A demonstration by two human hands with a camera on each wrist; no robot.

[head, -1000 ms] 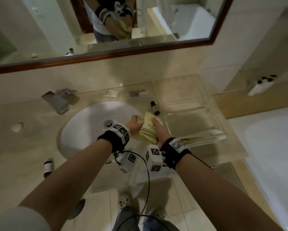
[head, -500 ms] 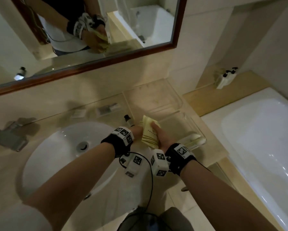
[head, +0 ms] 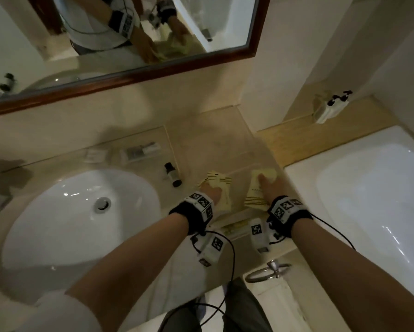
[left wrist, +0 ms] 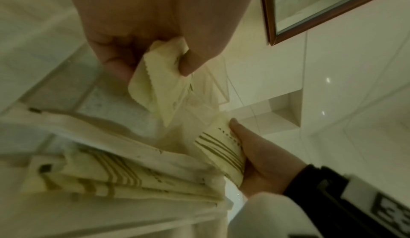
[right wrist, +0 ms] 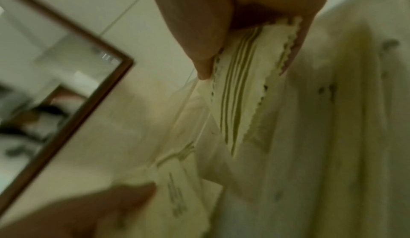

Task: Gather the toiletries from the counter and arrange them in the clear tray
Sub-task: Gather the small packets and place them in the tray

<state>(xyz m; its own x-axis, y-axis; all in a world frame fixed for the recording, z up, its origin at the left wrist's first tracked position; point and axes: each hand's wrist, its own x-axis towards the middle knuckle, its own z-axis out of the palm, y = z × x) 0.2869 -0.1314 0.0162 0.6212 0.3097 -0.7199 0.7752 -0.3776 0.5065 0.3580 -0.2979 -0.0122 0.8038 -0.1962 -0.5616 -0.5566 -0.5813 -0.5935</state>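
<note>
Now, over at the left of the counter [head: 45, 144] sits the white sink [head: 64, 219]. Past it, near the back edge, lie two small packets [head: 94, 155] and [head: 139, 150], and a little dark bottle [head: 173, 174] lies on its side closer to the tray. None of these are in the tray yet.

Next comes the left hand [head: 212, 194]. Its thumb and fingers pinch a few pale yellow packets [head: 219, 185] with wavy edges. It holds them just at the left edge of the clear tray [head: 225, 140], which sits at the right end of the counter, up against the wall corner.

Then the right hand [head: 269, 188]. It grips its own bunch of striped yellow packets [head: 256, 195] and holds them over the near part of the tray. More of the same packets [left wrist: 124, 180] lie by the tray's near edge.

So the step in hand looks like putting the yellow packets into the tray, some from each hand. The next move should be to lay both bunches down flat and neat, then let go. After that, the bottle and the two small packets by the back edge need picking up too.
</note>
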